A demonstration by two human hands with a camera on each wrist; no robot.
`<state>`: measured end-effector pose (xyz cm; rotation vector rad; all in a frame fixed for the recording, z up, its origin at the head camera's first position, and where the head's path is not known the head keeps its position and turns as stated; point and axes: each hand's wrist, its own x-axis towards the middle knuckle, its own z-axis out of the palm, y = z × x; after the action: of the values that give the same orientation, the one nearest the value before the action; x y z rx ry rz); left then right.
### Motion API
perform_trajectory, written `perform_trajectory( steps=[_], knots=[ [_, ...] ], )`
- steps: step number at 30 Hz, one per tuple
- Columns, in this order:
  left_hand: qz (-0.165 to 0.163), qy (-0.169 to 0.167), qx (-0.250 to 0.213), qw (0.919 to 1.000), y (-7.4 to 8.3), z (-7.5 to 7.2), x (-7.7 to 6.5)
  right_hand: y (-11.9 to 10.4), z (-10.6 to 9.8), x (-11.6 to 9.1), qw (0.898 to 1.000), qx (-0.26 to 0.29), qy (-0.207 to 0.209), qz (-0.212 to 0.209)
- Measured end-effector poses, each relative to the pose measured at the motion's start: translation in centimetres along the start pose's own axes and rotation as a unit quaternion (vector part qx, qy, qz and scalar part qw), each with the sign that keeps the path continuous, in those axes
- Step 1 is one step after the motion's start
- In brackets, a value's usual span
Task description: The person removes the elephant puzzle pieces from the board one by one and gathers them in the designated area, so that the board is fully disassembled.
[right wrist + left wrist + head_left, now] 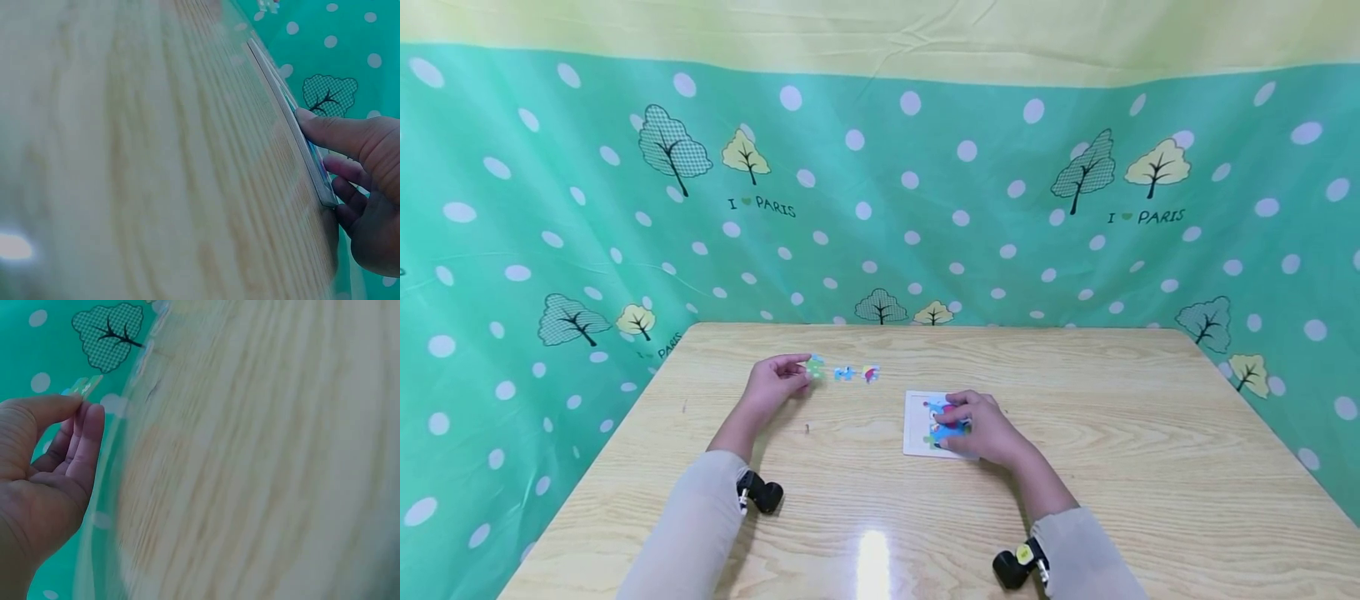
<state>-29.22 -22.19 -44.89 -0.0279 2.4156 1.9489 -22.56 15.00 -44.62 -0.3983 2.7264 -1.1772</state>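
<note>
My left hand (772,385) pinches a thin green-and-blue puzzle piece (816,367), its narrow edge visible only from the wrist, near loose blue-and-white (843,374) and yellow-and-red pieces (870,373). My right hand (988,427) spreads over multicoloured pieces (935,431) in a white square tray (915,425) on the pale wooden desk (820,500).

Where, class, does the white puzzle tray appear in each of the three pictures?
Head: the white puzzle tray lies right of centre, below the middle, partly covered by the right hand.
Left wrist: not visible.
Right wrist: a thin slanting strip right of centre.
Shared landmark: green spotted curtain.
</note>
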Motion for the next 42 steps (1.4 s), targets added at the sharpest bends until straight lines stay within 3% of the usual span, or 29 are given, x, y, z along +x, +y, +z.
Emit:
perform_trajectory(
  steps=[11,22,32,36,42],
  knots=[
    [-0.002,0.002,0.097,0.9953,-0.5,0.1,1.1,0.1,0.1,0.2,1.000,-0.005,0.001,0.004],
    [0.056,-0.004,0.229,0.9719,-0.3,-0.2,1.7,0.0,0.1,0.1,1.000,-0.005,-0.001,-0.001],
    [0.026,-0.032,0.281,0.9587,0.6,-0.2,1.7,0.1,0.1,0.1,1.000,-0.004,-0.003,0.003],
    [0.020,-0.034,0.284,0.9580,0.5,-0.1,1.8,0.1,0.1,0.1,1.000,-0.004,-0.002,0.004],
    [0.022,-0.033,0.266,0.9631,0.1,-0.3,1.8,0.2,0.1,0.1,1.000,-0.001,0.000,0.002]
  ],
)
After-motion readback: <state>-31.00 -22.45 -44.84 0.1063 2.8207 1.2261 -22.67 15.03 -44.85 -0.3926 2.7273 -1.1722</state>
